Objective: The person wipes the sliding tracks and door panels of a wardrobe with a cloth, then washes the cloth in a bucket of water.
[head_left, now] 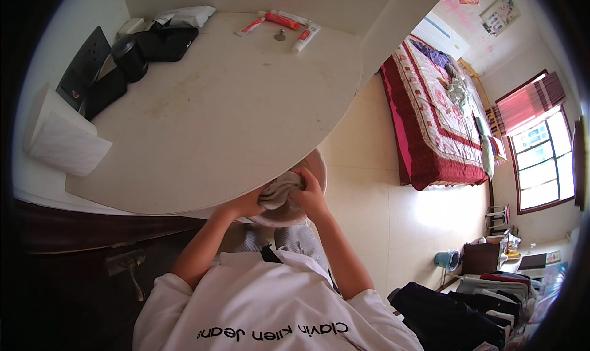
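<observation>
Both my hands are at a crumpled grey-white cloth (281, 192), just beyond the rounded table edge. My right hand (310, 192) grips its right side, thumb and fingers bent around it. On the other side my left hand (247, 205) holds the cloth, its fingers mostly hidden under the folds and by the tabletop. A round, pale pinkish basin (319, 170) lies below the hands, and the table hides its left part. What the basin contains cannot be made out.
The white table (233, 111) overhangs the basin. On it are red-and-white tubes (281, 21), a small metal disc (279, 35), a black cylinder (129, 58), a black pouch (166, 43) and tissues (70, 143). A bed (430, 117) stands right; dark clothes (436, 317) hang lower right.
</observation>
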